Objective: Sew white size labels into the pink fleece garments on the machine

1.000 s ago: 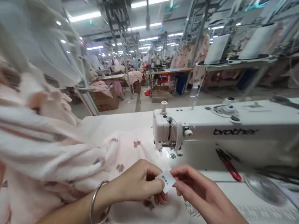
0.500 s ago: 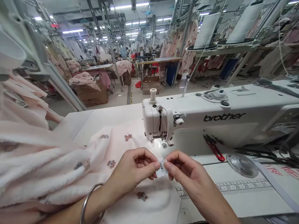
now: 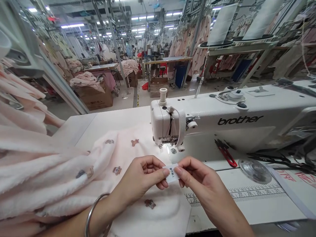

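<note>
Spanning the narrow gap between two thumbs, a small, thin white label with dark print (image 3: 172, 173) sits above pale pink fleecy cloth with brown bear prints (image 3: 133, 158). The left hand (image 3: 145, 174) pinches its left side and the right hand (image 3: 198, 177) its right, fingers closed on it, so neither is nearer; covered ends hide its long axis. Just beyond stands the white sewing machine head (image 3: 168, 121); farther right lie red-handled snips (image 3: 227, 155).

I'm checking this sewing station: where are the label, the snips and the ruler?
Label (image 3: 172, 173): head view, on its printed face.
Snips (image 3: 224, 153): head view, on the red handle.
Ruler (image 3: 258, 193): head view, on its numbered scale.
</note>
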`<move>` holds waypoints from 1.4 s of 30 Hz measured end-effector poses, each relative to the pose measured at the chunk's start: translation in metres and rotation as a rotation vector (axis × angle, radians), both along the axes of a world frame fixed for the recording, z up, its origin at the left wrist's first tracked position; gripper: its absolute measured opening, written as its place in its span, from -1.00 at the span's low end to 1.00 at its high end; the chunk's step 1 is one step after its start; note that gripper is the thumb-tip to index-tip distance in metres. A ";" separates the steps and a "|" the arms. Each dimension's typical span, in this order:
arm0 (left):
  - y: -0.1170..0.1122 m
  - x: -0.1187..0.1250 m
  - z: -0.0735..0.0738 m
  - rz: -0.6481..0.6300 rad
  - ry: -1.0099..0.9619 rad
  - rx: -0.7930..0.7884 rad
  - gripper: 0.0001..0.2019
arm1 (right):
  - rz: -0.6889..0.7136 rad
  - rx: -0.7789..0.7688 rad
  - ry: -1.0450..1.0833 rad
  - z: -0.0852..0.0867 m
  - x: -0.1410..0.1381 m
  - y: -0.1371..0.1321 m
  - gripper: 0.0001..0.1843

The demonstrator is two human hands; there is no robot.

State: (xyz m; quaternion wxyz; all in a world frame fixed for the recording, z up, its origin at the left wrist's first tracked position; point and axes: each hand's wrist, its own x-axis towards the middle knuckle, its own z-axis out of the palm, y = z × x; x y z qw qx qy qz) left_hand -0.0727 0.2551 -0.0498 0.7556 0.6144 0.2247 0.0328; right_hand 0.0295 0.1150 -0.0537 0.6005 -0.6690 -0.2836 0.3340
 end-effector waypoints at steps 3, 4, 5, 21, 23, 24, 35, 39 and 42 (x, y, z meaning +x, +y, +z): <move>0.002 -0.001 -0.003 0.006 -0.043 0.001 -0.70 | -0.019 -0.001 0.013 -0.001 0.000 0.000 -0.69; 0.002 -0.002 -0.003 0.011 -0.059 -0.004 -0.68 | -0.025 -0.001 0.014 -0.002 0.000 0.000 -0.69; 0.002 -0.002 -0.004 0.018 -0.071 -0.009 -0.67 | -0.029 0.000 0.014 -0.002 0.000 0.000 -0.68; -0.003 0.003 -0.011 0.052 0.104 -0.020 -0.66 | -0.030 0.024 0.057 -0.021 0.013 -0.011 -0.63; 0.001 0.004 -0.011 0.040 0.120 0.039 -0.67 | -0.055 -0.055 -0.077 -0.027 0.012 -0.016 -0.64; 0.005 0.005 -0.012 0.039 0.122 0.108 -0.68 | -0.064 -0.090 -0.193 -0.034 0.010 -0.019 -0.66; 0.055 0.013 -0.058 0.020 0.018 0.921 -0.81 | 0.114 -0.138 -1.466 -0.113 -0.002 -0.021 -0.67; 0.055 0.009 -0.060 0.025 0.038 0.920 -0.82 | 0.145 -0.133 -1.408 -0.106 0.002 -0.019 -0.72; 0.049 0.009 -0.046 -0.012 0.071 1.004 -0.86 | 0.112 -0.053 -1.301 -0.100 0.006 -0.015 -0.83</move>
